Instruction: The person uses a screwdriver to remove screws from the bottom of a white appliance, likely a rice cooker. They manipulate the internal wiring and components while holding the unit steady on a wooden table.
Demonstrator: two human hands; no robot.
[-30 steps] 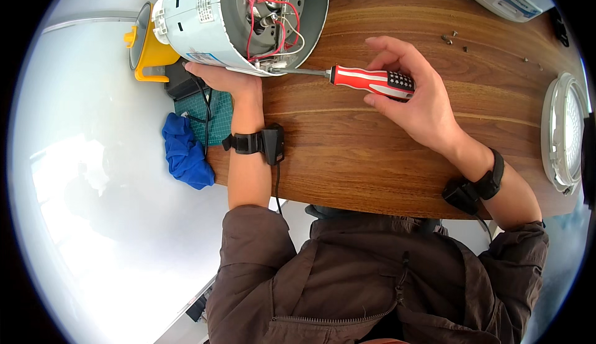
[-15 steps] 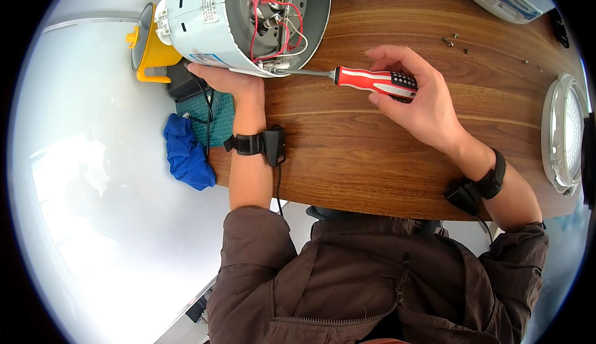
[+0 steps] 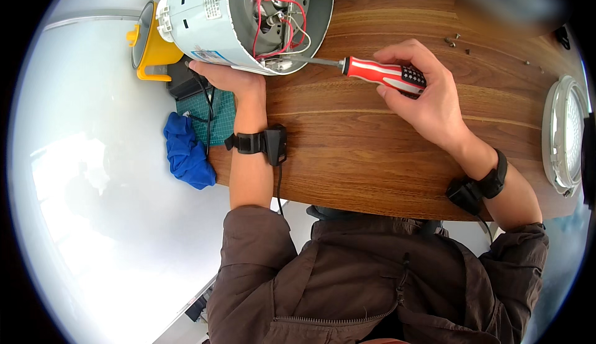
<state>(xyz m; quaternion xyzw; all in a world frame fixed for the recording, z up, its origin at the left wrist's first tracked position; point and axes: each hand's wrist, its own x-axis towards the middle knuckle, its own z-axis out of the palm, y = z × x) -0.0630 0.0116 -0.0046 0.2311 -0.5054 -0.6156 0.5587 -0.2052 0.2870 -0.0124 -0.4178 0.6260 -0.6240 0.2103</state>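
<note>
A pale cylindrical appliance housing [image 3: 208,33] lies on its side at the top, its open end turned right. Inside it are a grey metal plate with holes, red wires [image 3: 287,45] and white wires. My left hand [image 3: 230,78] supports the housing from its near side, with the fingers partly hidden beneath it. In my right hand [image 3: 428,95] is a screwdriver [image 3: 382,74] with a red, white and black handle, gripped between thumb and fingers. Its shaft points left into the housing's open end, near the lower rim. Whether the tip touches a screw, I cannot tell.
Several small screws [image 3: 450,42] lie on the wooden table [image 3: 347,158] at the far right. A round clear-and-white lid [image 3: 566,136] is at the right edge. Left stand a yellow funnel-like container [image 3: 152,52], a green cutting mat [image 3: 222,117] and a blue cloth [image 3: 186,154].
My right hand and the screwdriver have moved slightly right, and the shaft sits a little higher against the housing. The housing has shifted slightly right. A blurred patch now covers the upper-right container.
</note>
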